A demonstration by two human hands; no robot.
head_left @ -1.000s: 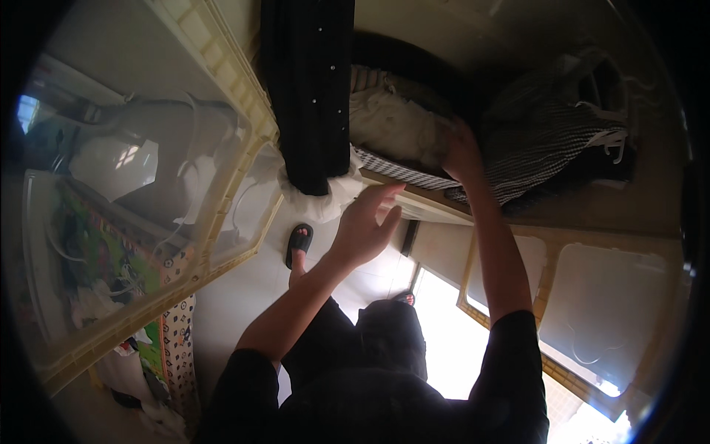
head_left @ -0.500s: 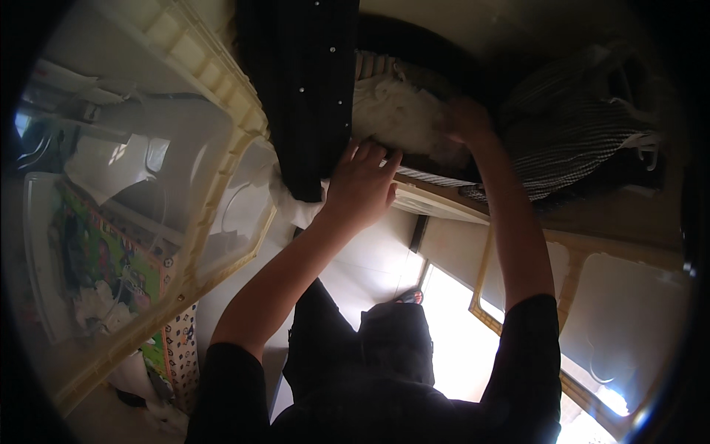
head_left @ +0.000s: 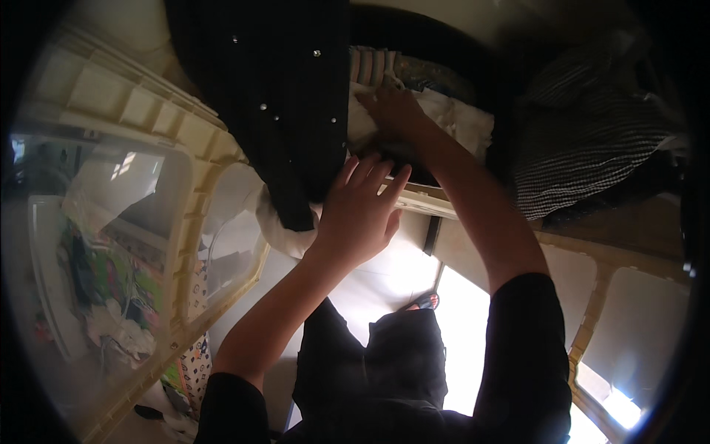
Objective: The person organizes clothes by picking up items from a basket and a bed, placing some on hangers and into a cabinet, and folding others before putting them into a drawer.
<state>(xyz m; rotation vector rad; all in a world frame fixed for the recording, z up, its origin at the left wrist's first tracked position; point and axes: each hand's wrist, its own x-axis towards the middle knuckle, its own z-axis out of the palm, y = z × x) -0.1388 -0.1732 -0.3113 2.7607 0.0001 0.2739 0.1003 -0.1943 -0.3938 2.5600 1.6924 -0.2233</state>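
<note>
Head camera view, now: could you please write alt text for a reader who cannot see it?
A person's right hand is at white cloth on a shelf; the left hand is open beside a black garment with shiny dots. Checked cloth lies to the right, and a yellow-framed clear door is at left.

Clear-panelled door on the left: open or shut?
Open: the door stands swung outward, and the right hand is in among the clothes inside, at the white cloth.

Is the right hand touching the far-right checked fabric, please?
No, the right hand is at the white cloth, apart from the checked fabric.
</note>
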